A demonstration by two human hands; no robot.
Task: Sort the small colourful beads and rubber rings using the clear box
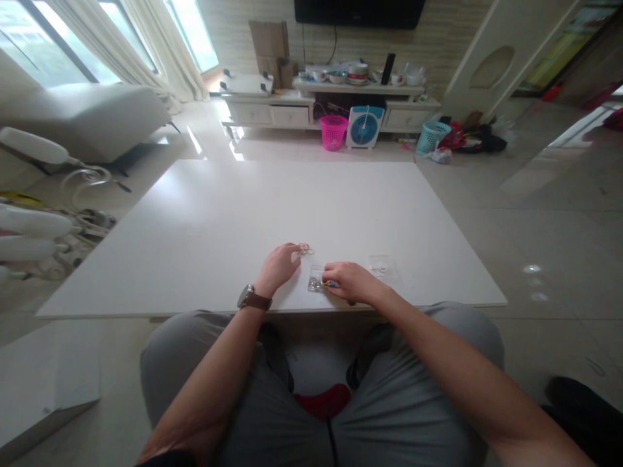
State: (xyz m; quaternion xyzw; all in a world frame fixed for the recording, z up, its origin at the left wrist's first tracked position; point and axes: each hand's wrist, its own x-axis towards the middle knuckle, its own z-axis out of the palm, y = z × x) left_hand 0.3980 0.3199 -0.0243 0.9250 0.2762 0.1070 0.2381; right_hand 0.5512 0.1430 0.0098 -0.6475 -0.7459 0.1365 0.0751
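Note:
My left hand [280,266], a watch on its wrist, rests on the white table [243,214] with its fingers curled and pinched on a small ring-shaped item [305,248]. My right hand [351,282] lies just right of it, fingers closed on a small clear bag [317,280] that holds little metal and coloured pieces. A second small clear bag [382,267] lies flat on the table a little right of my right hand. Both hands work near the table's front edge, above my knees.
Beyond the table, a low white TV cabinet [331,107] stands against the far wall, with a pink basket [333,131], a blue fan [365,128] and a teal basket [432,136] on the floor. A grey sofa [87,117] is at left, a white board [43,389] at lower left.

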